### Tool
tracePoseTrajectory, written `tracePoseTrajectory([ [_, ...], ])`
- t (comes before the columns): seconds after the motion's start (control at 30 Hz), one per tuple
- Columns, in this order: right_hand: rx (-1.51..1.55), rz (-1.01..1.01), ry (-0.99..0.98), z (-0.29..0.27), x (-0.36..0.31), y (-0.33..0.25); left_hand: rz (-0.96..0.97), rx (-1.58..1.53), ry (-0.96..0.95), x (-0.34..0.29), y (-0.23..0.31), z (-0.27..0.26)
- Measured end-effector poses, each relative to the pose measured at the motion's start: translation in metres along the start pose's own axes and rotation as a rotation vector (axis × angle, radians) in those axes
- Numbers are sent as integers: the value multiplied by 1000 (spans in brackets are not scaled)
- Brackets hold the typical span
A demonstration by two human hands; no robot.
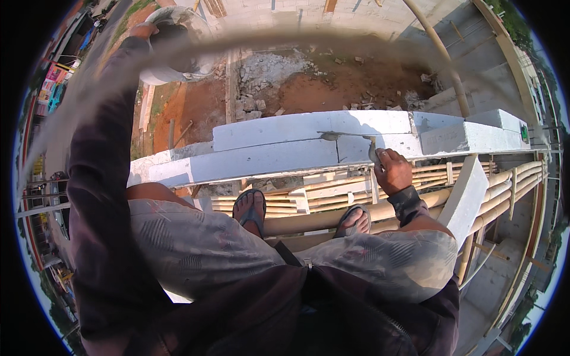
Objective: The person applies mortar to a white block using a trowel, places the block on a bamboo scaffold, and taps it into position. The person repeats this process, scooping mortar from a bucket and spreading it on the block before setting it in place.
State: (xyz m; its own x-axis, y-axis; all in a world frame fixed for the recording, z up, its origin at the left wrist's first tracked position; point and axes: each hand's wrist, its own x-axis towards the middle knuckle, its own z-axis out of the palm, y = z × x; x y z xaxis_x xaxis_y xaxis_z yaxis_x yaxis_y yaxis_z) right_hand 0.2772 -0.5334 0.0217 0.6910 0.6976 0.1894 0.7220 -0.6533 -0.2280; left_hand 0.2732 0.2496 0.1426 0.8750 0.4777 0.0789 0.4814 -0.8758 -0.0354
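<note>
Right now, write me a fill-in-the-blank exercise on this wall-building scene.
1. The right hand presses a trowel against the ____ blocks of the wall.
2. The left hand is raised high, holding a grey ____.
3. The person's feet, in sandals, rest on ____ scaffold poles.

Missing words: white; bucket; bamboo

- A wall of blocks (279, 155) runs across the middle of the frame.
- The right hand (392, 172) rests on it right of centre, holding a trowel (374, 153).
- The left hand (145, 29) grips a bucket (178, 47) at upper left.
- Both feet (250, 209) stand on bamboo scaffolding (415, 196) below the wall.
</note>
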Motion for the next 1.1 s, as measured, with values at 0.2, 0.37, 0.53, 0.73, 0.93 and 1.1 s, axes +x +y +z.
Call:
tracePoseTrajectory([
  [0.2, 112, -105, 19, 25, 8, -36, -50, -8, 91, -20, 29, -6],
  [0.37, 153, -126, -9, 36, 19, -57, -131, -207, 59, -6, 20, 2],
  [0.53, 276, 101, -45, 9, 14, -57, -66, -190, -15, 9, -2, 23],
  [0.73, 248, 153, -25, -29, 5, -37, 154, -150, -23, 33, -44, 44],
  [0.93, 147, 164, -31, 1, -3, -24, 130, -1, 44, 18, 4, 43],
  [1.1, 176, 183, -27, 18, -17, -34, 157, 35, -22, 5, 18, 31],
])
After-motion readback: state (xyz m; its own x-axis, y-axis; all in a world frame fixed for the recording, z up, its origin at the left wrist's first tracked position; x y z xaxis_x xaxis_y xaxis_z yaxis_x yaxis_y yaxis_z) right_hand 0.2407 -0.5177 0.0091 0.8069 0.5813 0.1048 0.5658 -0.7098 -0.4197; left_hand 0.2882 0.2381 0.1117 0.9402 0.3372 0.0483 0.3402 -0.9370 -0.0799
